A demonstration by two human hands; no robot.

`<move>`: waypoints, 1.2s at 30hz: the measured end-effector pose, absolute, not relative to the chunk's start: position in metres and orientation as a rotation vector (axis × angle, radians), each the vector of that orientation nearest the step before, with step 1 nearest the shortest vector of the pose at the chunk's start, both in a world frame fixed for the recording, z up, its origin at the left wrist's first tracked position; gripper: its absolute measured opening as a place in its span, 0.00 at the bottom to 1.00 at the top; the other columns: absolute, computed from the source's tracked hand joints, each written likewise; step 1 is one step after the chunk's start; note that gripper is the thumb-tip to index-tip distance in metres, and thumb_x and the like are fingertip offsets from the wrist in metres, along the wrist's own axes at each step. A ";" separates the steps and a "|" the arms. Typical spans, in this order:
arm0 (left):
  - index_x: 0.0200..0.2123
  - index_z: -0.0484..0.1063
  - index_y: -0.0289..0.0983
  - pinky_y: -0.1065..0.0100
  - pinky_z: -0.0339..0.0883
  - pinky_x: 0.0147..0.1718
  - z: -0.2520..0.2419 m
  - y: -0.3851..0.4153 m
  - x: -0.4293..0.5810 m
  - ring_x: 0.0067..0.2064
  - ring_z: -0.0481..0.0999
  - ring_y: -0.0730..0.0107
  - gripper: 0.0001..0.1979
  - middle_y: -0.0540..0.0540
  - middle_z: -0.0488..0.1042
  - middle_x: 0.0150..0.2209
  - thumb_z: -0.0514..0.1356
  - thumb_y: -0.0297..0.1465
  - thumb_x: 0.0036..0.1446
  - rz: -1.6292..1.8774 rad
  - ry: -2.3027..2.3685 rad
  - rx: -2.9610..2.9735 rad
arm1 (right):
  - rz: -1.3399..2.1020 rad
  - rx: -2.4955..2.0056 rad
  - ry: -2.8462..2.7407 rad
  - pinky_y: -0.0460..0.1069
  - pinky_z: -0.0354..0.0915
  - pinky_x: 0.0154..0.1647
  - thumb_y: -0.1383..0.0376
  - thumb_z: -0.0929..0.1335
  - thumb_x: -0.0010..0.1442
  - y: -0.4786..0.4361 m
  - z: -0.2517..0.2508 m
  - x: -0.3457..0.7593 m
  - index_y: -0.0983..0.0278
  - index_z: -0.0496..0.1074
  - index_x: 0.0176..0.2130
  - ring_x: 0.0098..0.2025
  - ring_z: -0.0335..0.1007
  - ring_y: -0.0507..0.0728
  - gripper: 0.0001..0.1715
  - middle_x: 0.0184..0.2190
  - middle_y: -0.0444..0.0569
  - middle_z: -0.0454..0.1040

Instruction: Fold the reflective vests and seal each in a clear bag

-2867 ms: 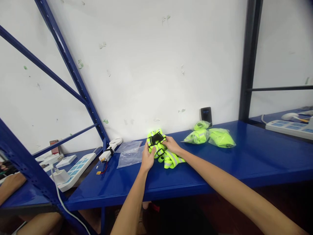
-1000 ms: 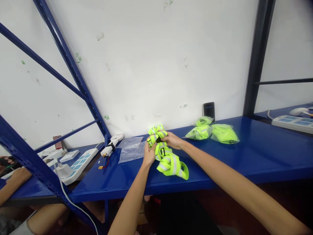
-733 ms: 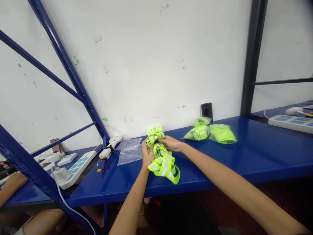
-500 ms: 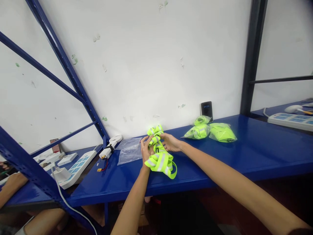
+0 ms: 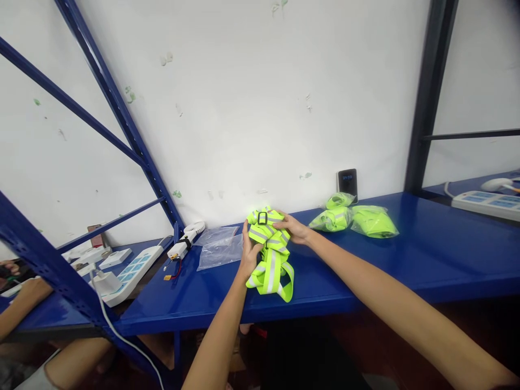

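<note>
A bright yellow-green reflective strap harness (image 5: pixel 271 269) with pale silver stripes lies bunched near the table's front edge, its looped end towards me. A black buckle (image 5: pixel 262 218) shows at its far end. My left hand (image 5: pixel 249 253) grips the left side of the bundle, thumb across the straps. On the right side, my right hand (image 5: pixel 296 228) holds the upper part near the buckle with its fingers. Some fingertips of both hands are hidden behind the straps. Clear plastic bags (image 5: pixel 219 250) lie flat just left of my left hand.
Bagged yellow-green straps (image 5: pixel 374 221) sit to the right, before a dark device with a lit clock (image 5: pixel 347 185). At left are a small white fan (image 5: pixel 194 228) and a wired white pack (image 5: pixel 179 249). Beyond the blue post, a power strip (image 5: pixel 134 273) and another person's arm (image 5: pixel 26 303) appear.
The far part of the harness has been gathered in between my hands, and the buckle now faces up. My left hand has shifted slightly. The view has moved a little left.
</note>
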State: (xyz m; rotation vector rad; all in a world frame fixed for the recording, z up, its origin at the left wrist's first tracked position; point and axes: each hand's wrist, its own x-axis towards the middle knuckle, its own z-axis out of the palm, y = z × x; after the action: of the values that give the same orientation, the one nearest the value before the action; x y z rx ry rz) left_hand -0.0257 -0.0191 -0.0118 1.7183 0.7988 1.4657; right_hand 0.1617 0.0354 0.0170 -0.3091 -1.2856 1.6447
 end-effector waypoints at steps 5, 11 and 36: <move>0.68 0.34 0.46 0.56 0.58 0.59 -0.018 -0.009 -0.022 0.65 0.58 0.54 0.49 0.40 0.54 0.66 0.65 0.38 0.53 1.445 0.800 1.543 | 1.516 -0.363 -1.276 0.51 0.70 0.45 0.67 0.78 0.40 0.036 0.017 0.159 0.57 0.69 0.49 0.43 0.74 0.58 0.36 0.41 0.45 0.76; 0.64 0.49 0.41 0.56 0.58 0.59 -0.018 -0.006 -0.024 0.63 0.62 0.54 0.46 0.37 0.59 0.63 0.69 0.39 0.47 1.511 0.927 1.592 | 1.261 -0.507 -1.499 0.53 0.70 0.47 0.63 0.79 0.40 0.034 0.019 0.159 0.58 0.67 0.55 0.45 0.72 0.58 0.43 0.46 0.47 0.74; 0.53 0.64 0.38 0.54 0.69 0.47 -0.014 -0.013 -0.022 0.51 0.74 0.51 0.28 0.38 0.74 0.48 0.65 0.43 0.51 1.367 0.848 1.601 | 1.495 -0.716 -1.715 0.45 0.67 0.24 0.57 0.77 0.46 0.036 0.014 0.173 0.67 0.74 0.42 0.27 0.71 0.52 0.25 0.31 0.48 0.77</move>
State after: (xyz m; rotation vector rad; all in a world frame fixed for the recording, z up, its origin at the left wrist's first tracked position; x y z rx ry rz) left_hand -0.0218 -0.0133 -0.0138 1.6009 0.8478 1.3673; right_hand 0.1734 0.0360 0.0142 -0.7158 -1.7150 1.4951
